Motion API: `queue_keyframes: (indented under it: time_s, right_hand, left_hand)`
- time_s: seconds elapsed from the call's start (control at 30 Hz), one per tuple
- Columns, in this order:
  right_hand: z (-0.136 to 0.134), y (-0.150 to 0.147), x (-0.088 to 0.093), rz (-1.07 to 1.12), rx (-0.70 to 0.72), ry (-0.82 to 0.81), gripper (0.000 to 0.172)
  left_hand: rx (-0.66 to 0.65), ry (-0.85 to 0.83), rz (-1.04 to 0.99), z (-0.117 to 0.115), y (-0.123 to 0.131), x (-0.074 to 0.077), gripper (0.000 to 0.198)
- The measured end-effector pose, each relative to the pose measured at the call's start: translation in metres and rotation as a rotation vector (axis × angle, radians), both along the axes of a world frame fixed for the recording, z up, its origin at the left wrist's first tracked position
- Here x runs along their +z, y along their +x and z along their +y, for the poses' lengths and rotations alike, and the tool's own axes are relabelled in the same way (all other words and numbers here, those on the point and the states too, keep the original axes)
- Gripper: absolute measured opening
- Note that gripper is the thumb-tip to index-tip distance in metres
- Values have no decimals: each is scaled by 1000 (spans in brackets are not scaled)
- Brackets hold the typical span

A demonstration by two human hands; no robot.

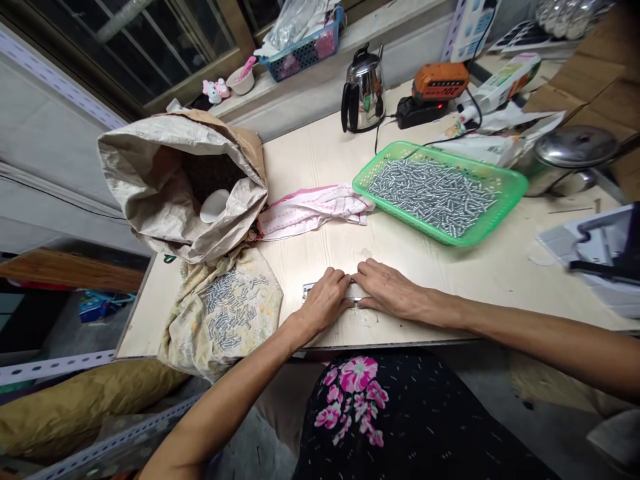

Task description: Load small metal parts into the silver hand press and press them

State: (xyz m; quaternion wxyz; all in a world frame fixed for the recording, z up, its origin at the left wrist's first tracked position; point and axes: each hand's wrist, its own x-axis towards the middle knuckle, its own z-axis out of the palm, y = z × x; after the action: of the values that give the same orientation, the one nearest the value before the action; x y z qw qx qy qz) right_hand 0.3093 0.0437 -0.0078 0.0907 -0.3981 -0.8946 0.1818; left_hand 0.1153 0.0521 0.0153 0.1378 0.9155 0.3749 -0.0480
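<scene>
My left hand (327, 298) and my right hand (385, 290) meet near the table's front edge. Under and between them lies a flat metal strip (307, 289), whose left end with small holes sticks out past my left hand. Both hands have their fingers closed on this strip, and most of it is hidden by them. To the left, many small silvery metal pins (227, 320) are spread on a stained yellowish cloth (187, 333). Beyond my right hand, a green plastic basket (493, 223) is filled with similar metal pins (435, 193).
An open woven sack (150, 193) with a white scoop-like piece (215, 205) stands left. Behind my hands lies a pink-and-white towel (313, 212). A steel kettle (367, 93), an orange battery (441, 81) and a lidded pot (575, 150) stand farther back.
</scene>
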Motion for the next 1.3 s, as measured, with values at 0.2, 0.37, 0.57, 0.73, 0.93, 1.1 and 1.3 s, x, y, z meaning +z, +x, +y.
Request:
queue_keyframes:
  time_s: [0.2,0.37,0.57,0.73,0.93,1.1,1.3]
  right_hand:
    - [3,-8,-7,47,-36,-4,15]
    - [7,-12,-11,76,-24,-44,25]
    - [16,0,-6,92,31,-14,21]
    - [33,13,-8,114,103,-4,44]
    - [62,14,-14,12,14,116,24]
    - [63,-23,11,-60,31,183,18]
    - [17,-77,34,-50,563,119,13]
  left_hand:
    - [-3,23,-20,-1,1,-9,18]
    - [13,48,-20,-2,0,-14,24]
    - [108,87,-28,-10,0,-17,25]
    - [195,213,-207,-49,2,-30,45]
    - [162,128,-308,-85,7,-41,47]
    - [154,92,-350,-87,3,-42,53]
    - [214,-8,-323,-92,2,-54,46]
